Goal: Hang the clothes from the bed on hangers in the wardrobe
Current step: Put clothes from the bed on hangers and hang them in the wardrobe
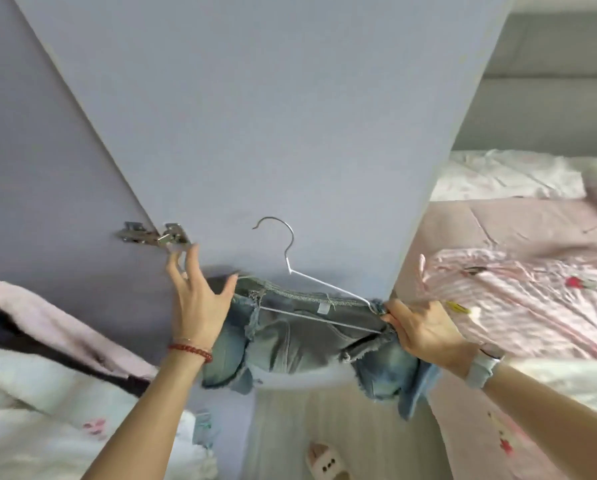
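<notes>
The right hand (425, 332) pinches one denim shorts (311, 344) and its single hanger (319, 292) by the right end; the left hand (196, 299), fingers spread, rests at their left end, before the wardrobe door (255, 133).

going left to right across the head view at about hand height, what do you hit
Hanging clothes → left hand, fingers spread → denim shorts on the white wire hanger → right hand pinching the shorts' end → pink striped garment on the bed.
</notes>
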Action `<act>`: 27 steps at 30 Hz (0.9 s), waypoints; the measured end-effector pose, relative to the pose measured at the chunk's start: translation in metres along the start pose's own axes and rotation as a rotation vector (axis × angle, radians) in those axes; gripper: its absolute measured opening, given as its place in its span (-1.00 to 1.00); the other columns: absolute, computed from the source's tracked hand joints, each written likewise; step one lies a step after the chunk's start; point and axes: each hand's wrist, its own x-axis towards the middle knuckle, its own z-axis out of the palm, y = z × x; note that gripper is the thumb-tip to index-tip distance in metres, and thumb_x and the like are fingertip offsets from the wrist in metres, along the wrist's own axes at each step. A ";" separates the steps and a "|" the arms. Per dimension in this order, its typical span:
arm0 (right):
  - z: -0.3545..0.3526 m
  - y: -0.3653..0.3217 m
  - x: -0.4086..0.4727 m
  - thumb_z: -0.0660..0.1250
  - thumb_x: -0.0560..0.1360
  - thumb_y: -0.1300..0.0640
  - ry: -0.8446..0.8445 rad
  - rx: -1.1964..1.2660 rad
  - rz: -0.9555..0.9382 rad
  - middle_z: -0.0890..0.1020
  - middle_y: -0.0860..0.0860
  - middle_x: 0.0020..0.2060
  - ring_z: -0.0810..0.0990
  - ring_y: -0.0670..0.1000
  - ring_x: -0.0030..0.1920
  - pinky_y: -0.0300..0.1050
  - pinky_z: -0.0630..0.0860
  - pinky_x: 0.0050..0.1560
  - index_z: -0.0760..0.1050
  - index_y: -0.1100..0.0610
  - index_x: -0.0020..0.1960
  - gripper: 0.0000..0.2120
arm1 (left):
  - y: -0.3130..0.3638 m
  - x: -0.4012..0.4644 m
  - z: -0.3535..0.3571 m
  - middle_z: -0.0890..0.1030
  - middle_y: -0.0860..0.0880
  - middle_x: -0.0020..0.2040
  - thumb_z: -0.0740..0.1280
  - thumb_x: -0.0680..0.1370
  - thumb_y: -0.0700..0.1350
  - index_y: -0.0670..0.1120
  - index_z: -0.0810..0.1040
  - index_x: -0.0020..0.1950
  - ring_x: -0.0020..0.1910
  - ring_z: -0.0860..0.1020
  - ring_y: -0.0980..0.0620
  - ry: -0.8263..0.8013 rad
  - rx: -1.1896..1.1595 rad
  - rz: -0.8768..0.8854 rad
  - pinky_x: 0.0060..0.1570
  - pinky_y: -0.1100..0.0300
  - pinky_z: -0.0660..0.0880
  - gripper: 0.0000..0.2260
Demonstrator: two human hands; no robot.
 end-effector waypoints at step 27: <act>-0.078 0.032 -0.096 0.17 0.38 0.34 -0.359 -0.097 0.059 0.56 -0.06 -0.52 0.45 -0.06 -0.59 -0.36 0.22 -0.58 0.62 0.13 -0.20 -0.73 | 0.034 -0.052 0.052 0.48 -0.22 -0.21 0.32 0.52 -0.23 -0.17 0.57 -0.03 -0.44 0.47 -0.20 -0.342 0.193 0.459 -0.41 0.12 0.33 -0.93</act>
